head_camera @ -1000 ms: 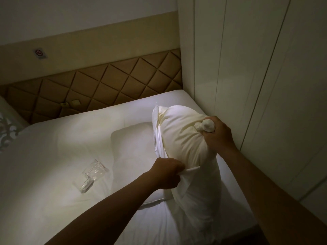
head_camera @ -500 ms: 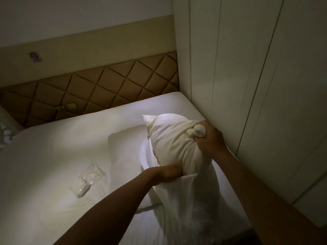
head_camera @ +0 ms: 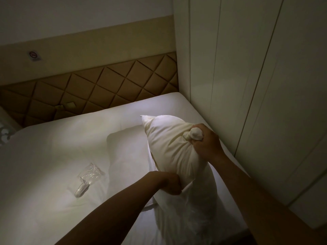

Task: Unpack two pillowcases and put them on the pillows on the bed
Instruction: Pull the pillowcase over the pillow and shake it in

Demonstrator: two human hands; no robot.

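Pillow (head_camera: 169, 147) half inside its pillowcase (head_camera: 185, 209), held upright over the bed (head_camera: 53, 156)
Right hand (head_camera: 207, 144) clenches its bunched top corner, left hand (head_camera: 172, 184) grips the pillowcase's edge lower down.

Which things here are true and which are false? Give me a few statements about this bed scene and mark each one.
1. The right hand grips a bunched corner of the cream pillow. True.
2. The left hand lies flat on the bed. False: it grips the edge of the white pillowcase.
3. A second pillow lies flat on the bed. True.
4. The clear plastic wrapper lies on the floor. False: it lies on the bed, left of both pillows.
5. The cream pillow is fully inside the white pillowcase. False: its upper part is bare.
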